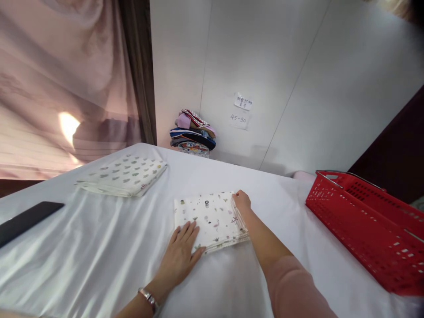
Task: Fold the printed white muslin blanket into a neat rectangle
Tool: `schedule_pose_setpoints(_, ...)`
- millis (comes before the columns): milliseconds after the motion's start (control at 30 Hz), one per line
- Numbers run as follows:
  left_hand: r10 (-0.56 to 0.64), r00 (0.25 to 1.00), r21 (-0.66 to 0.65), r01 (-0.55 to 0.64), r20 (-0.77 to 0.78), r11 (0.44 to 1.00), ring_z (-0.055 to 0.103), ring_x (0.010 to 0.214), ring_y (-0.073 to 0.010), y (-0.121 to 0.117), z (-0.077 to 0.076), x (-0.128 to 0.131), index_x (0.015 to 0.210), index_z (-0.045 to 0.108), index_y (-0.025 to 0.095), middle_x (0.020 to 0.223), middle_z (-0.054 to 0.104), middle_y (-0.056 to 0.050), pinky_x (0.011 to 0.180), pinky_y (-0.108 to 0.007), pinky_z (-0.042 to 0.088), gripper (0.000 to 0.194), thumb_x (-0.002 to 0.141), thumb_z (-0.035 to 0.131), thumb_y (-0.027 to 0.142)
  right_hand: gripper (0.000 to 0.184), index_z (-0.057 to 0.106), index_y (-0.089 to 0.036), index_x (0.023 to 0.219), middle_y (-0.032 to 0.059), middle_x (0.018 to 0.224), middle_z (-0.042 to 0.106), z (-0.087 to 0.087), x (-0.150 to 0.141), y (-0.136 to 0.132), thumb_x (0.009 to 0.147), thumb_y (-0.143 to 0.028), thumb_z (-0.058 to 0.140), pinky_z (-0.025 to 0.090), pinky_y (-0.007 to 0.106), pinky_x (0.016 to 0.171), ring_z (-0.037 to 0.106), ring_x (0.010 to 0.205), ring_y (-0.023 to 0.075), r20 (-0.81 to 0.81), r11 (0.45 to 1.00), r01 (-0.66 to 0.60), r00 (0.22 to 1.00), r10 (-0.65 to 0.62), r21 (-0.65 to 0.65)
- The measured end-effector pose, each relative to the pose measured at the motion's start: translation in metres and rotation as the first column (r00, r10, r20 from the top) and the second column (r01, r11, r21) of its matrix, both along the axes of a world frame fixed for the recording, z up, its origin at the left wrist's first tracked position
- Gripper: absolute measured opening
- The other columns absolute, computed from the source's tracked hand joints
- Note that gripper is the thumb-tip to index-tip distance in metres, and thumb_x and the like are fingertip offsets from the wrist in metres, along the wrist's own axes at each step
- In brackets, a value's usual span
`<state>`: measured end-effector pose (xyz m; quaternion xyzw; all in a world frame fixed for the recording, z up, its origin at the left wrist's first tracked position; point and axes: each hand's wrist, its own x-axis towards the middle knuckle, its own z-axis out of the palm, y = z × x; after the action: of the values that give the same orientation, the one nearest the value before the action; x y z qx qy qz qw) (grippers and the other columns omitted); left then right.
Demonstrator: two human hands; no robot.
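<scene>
A folded white cloth with small printed figures [212, 217] lies on the white-covered table [99, 251] in front of me. My left hand [180, 254] rests flat on its near left corner, fingers stretched out and open. My right hand [241, 202] is at the cloth's far right corner, its fingers curled down onto the folded edge; whether they pinch the fabric is hidden. A bracelet shows on my left wrist.
A second folded cloth with a leaf print [124, 176] lies at the far left. A dark phone [26, 221] sits at the left edge. A red plastic basket [367, 225] stands at the right. A pile of coloured fabrics [193, 132] leans against the wall, under paper notes [242, 102].
</scene>
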<state>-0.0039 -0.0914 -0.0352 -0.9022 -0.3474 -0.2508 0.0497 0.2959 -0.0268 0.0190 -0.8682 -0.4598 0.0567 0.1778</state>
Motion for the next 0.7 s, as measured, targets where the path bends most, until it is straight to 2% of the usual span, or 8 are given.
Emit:
schedule_pose_setpoints(167, -0.011, 1.000, -0.013, 0.011, 0.017, 1.000, 0.037, 0.129, -0.0279, 0.000, 0.001, 0.000, 0.132, 0.045, 0.020, 0.138, 0.044, -0.009, 0.105, -0.049, 0.031, 0.056, 0.086, 0.042, 0.052, 0.023, 0.059, -0.019, 0.092, 0.0055, 0.088, 0.065, -0.005, 0.001, 0.002, 0.089, -0.034, 0.041, 0.036, 0.024, 0.062, 0.059, 0.082, 0.0161, 0.021, 1.000, -0.009, 1.000, 0.009, -0.011)
schedule_pose_setpoints(400, -0.014, 1.000, -0.017, 0.014, 0.018, 1.000, 0.037, 0.129, -0.0272, -0.001, 0.000, -0.002, 0.134, 0.042, 0.021, 0.139, 0.043, -0.008, 0.105, -0.048, 0.030, 0.057, 0.085, 0.043, 0.051, 0.026, 0.057, -0.017, 0.094, 0.0091, 0.091, 0.065, -0.007, 0.006, 0.006, 0.092, -0.029, 0.034, 0.036, 0.026, 0.063, 0.060, 0.085, 0.0185, 0.017, 0.998, 0.003, 1.000, -0.002, -0.056)
schedule_pose_setpoints(600, -0.007, 1.000, -0.020, 0.006, -0.022, 1.000, 0.036, 0.129, -0.0268, -0.001, 0.000, -0.002, 0.134, 0.041, 0.021, 0.140, 0.042, -0.008, 0.105, -0.048, 0.030, 0.057, 0.086, 0.042, 0.051, 0.035, 0.056, -0.017, 0.099, 0.0104, 0.092, 0.066, -0.007, 0.007, 0.017, 0.092, -0.042, 0.034, 0.040, 0.028, 0.065, 0.061, 0.087, 0.0211, 0.009, 0.995, -0.036, 0.999, 0.037, -0.096)
schedule_pose_setpoints(700, -0.013, 1.000, -0.044, 0.012, -0.011, 0.999, 0.036, 0.130, -0.0265, -0.002, 0.003, -0.002, 0.135, 0.040, 0.022, 0.140, 0.041, -0.008, 0.106, -0.048, 0.029, 0.057, 0.086, 0.042, 0.051, 0.034, 0.057, -0.017, 0.101, 0.0120, 0.097, 0.065, -0.009, 0.009, 0.022, 0.092, -0.040, 0.034, 0.041, 0.028, 0.069, 0.062, 0.091, 0.0211, 0.013, 0.991, -0.052, 0.998, 0.054, -0.120)
